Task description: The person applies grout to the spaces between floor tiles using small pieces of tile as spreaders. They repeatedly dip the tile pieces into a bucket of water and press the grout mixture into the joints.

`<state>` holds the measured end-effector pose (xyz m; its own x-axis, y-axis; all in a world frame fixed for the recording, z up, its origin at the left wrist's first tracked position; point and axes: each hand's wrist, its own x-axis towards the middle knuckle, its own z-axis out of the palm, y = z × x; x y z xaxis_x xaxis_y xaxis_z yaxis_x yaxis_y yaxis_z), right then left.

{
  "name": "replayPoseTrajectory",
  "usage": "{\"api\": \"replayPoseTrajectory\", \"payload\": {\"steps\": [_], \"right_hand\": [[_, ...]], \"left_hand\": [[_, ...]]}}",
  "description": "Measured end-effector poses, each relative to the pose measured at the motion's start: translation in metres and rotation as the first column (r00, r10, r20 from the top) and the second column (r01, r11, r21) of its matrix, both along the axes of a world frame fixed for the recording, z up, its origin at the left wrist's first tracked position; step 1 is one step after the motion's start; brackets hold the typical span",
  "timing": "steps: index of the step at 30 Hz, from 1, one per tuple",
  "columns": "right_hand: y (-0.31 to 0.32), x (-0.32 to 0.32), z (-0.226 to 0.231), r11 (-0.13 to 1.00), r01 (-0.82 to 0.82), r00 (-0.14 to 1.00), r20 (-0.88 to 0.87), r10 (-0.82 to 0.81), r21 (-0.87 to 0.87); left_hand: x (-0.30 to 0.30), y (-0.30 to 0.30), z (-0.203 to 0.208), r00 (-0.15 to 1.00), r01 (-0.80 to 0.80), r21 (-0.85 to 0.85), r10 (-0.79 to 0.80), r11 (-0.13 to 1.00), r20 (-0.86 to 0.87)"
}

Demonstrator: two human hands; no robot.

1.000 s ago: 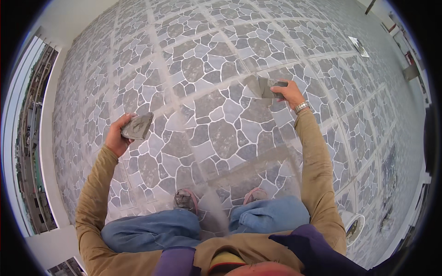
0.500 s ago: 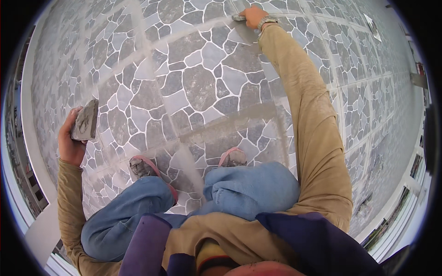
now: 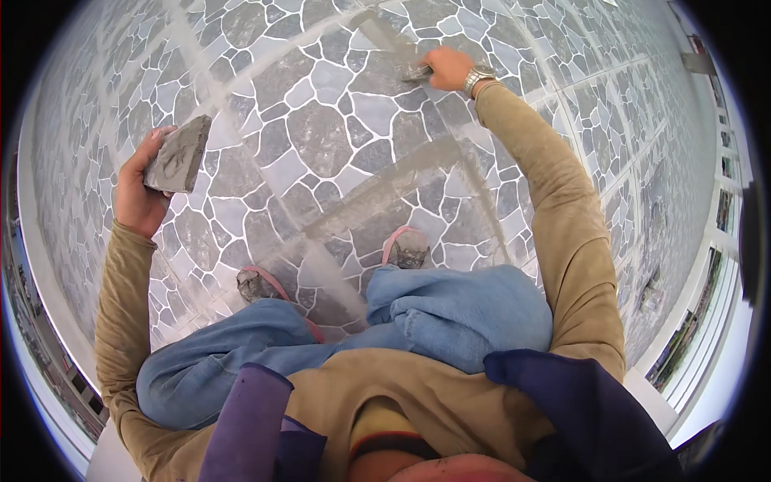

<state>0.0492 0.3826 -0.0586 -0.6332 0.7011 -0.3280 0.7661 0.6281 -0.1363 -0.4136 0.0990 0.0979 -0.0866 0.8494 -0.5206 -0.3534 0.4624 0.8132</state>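
My left hand (image 3: 142,193) is closed around the edge of a slab-like grey piece (image 3: 181,157) coated in mortar. It is tilted above the floor at the left, and whether a board lies under the mortar cannot be made out. Farther off, right of centre, my right hand (image 3: 451,67) grips a small flat grey spreading tool (image 3: 416,73) low against the tiles. The tool's shape is mostly covered by my fingers. Beside it a damp grey mortar smear (image 3: 381,36) runs along a joint of the stone-patterned tile floor (image 3: 325,136).
Another darker mortar band (image 3: 385,189) crosses the floor between my feet and my right hand. My shoes (image 3: 407,247) stand on the tiles below my bent, jeans-covered knees (image 3: 466,317). A low pale wall edge (image 3: 697,297) curves along the right.
My right hand has drawn nearer to me along the joint with the tool, its elbow bending more. My left hand and the mortar-coated piece have shifted up and right; the view has also moved.
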Motion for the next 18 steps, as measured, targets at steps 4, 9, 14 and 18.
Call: {"api": "replayPoseTrajectory", "payload": {"steps": [4,9,14,18], "right_hand": [[-0.009,-0.032,0.0,0.96,0.269,0.961,-0.082,-0.263,0.076],[-0.05,-0.055,-0.079,0.906,0.168,0.978,0.048,-0.202,0.389],[-0.073,-0.123,-0.021,0.986,0.156,0.983,-0.11,-0.15,0.049],[0.025,-0.047,-0.018,0.972,0.1,0.978,-0.203,-0.056,0.213]], "left_hand": [[0.026,-0.009,0.004,0.962,-0.218,-0.05,0.205,0.975,-0.183],[-0.006,-0.015,-0.009,0.988,-0.127,-0.017,0.125,0.992,-0.085],[-0.044,-0.048,-0.014,0.979,-0.205,-0.041,0.204,0.978,-0.021],[-0.031,-0.022,-0.03,0.997,-0.018,-0.007,0.018,1.0,0.069]]}}
